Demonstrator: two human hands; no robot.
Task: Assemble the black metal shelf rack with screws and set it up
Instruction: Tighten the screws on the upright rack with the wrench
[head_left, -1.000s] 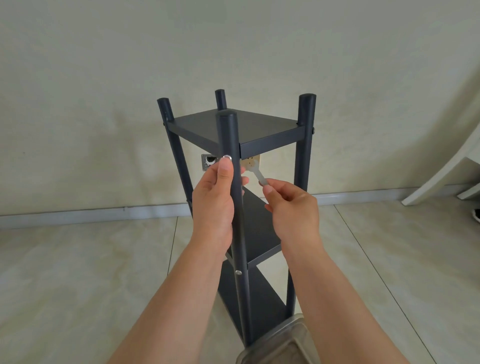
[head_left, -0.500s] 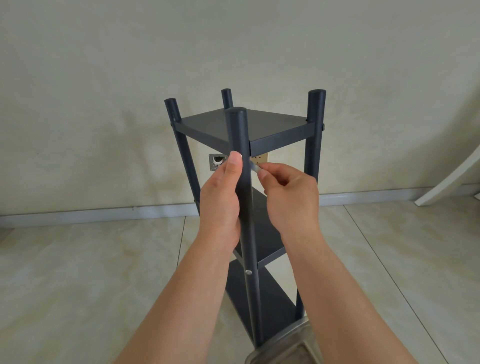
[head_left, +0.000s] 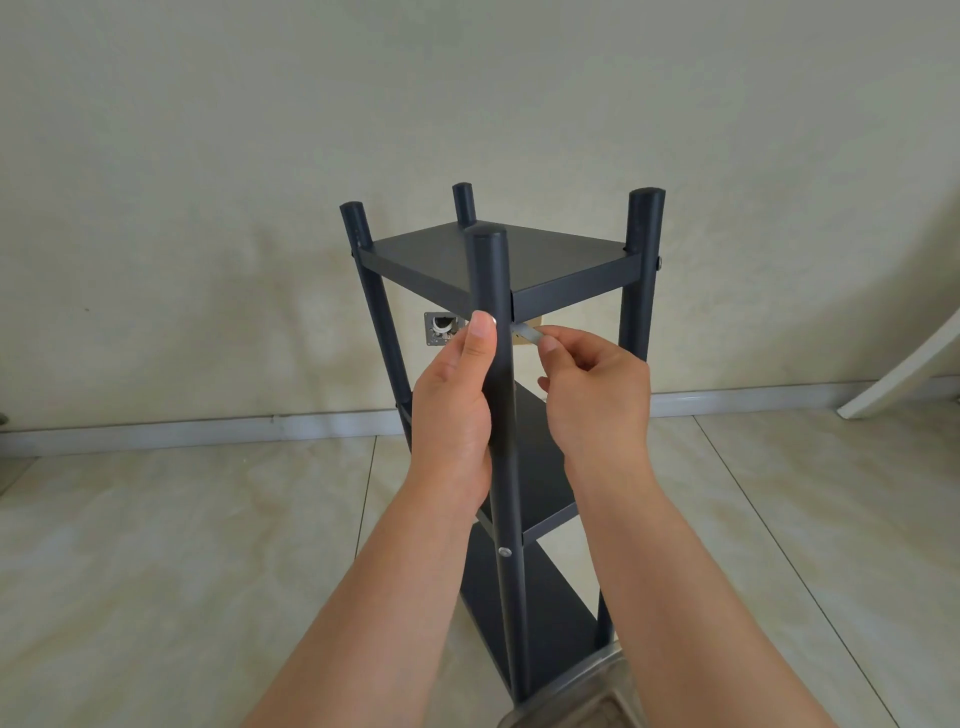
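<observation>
- Left hand (head_left: 457, 400) is wrapped round the near post (head_left: 496, 374) of the black metal shelf rack (head_left: 519, 270), thumb laid up the front with its tip right by the joint under the top shelf (head_left: 498, 260), so the post is gripped firmly
- right hand (head_left: 597, 384) is pinching a small flat silver wrench (head_left: 529, 332) between thumb and fingertips, the tool reaching in behind the near post just below the top shelf edge
- the rack is stood upright on the tiled floor (head_left: 182, 545) close to the wall (head_left: 208, 156), all four posts up and lower shelves seen further down; a fitted screw (head_left: 503, 552) is visible lower on the near post
- the fastener being worked is hidden behind the post and thumb, so whether the wrench is properly seated can't be told, and a slip off it is probably the main risk
- if it slips, the black finish could get scratched or knuckles knocked on the shelf edge
- that pinch looks light, so the wrench could easily be dropped down through the shelves
- the rack is tall and narrow, so it could be twisted or tipped if the left grip is eased while force is applied
- cross-threading is possible if the hole isn't lined up
</observation>
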